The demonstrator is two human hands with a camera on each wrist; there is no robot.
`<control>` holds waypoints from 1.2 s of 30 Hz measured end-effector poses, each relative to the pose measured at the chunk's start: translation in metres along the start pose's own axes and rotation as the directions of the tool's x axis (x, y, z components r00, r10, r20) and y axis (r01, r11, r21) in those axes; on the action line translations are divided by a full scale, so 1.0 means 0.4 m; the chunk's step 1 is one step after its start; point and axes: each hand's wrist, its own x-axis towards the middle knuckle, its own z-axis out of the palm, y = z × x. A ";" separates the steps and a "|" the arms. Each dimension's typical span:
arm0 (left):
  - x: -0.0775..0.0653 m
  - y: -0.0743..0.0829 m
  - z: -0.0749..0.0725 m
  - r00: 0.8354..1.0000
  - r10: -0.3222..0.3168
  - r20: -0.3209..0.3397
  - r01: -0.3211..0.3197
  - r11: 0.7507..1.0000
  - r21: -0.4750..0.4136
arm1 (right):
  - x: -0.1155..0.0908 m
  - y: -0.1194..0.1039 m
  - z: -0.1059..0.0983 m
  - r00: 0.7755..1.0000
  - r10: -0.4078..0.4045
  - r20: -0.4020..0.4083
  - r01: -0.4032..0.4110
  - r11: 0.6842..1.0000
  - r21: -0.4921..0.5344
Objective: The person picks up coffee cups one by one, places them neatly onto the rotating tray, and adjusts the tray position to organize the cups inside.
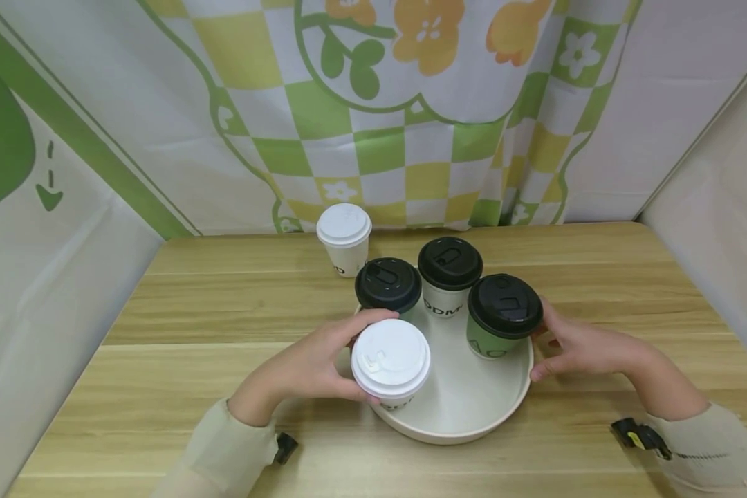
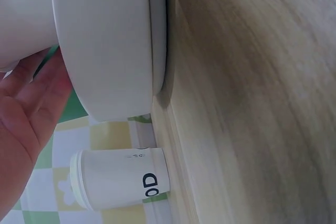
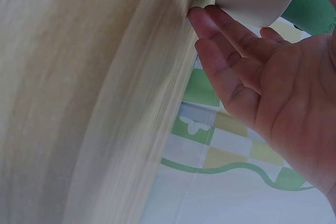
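Observation:
A round cream tray (image 1: 454, 398) stands on the wooden table with several lidded paper coffee cups on it. At its front left, my left hand (image 1: 311, 363) grips a white-lidded cup (image 1: 391, 360), thumb and fingers curved around its sides. Beside the tray's right wall, my right hand (image 1: 588, 349) has its fingers loosely extended; in the right wrist view the fingertips (image 3: 207, 19) are right at the tray's lower side. Nearest to that hand is a green cup with a black lid (image 1: 504, 308). Behind are two more black-lidded cups (image 1: 388, 285) (image 1: 449, 266).
Off the tray at the back left, a smaller white-lidded cup (image 1: 344, 238) stands upright on the wooden table (image 1: 211, 304). A checkered floral curtain (image 1: 380, 149) hangs along the table's back edge. White fabric walls flank both sides.

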 end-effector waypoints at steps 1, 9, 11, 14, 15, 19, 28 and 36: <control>0.000 0.001 0.000 1.000 -0.005 0.003 0.005 1.000 -0.003 | 0.000 0.000 0.000 1.000 0.000 0.000 0.000 1.000 0.001; -0.012 0.010 -0.015 0.999 -0.045 0.012 0.045 0.999 0.019 | -0.001 0.001 0.000 1.000 0.003 -0.004 -0.003 1.000 -0.004; -0.019 0.011 -0.024 0.998 -0.062 0.012 0.062 0.998 0.031 | -0.002 0.001 0.001 1.000 0.002 -0.005 -0.002 1.000 -0.007; -0.031 0.013 -0.039 0.995 -0.099 0.015 0.098 0.994 0.050 | -0.002 0.001 0.001 1.000 0.001 -0.007 -0.001 1.000 -0.008; -0.035 0.013 -0.045 0.994 -0.106 0.015 0.105 0.993 0.057 | -0.001 0.002 0.001 1.000 0.001 -0.008 -0.001 1.000 -0.008; -0.054 0.019 -0.073 0.990 -0.139 0.025 0.137 0.989 0.058 | -0.001 0.003 0.001 1.000 0.006 -0.005 -0.006 1.000 -0.007; -0.084 0.011 -0.146 0.991 -0.132 -0.010 0.132 0.984 0.116 | 0.000 0.004 0.000 1.000 -0.005 -0.005 0.005 1.000 -0.014; -0.097 -0.024 -0.184 0.988 -0.075 -0.137 0.099 0.979 0.179 | 0.000 0.000 -0.001 1.000 -0.005 0.000 0.005 1.000 0.002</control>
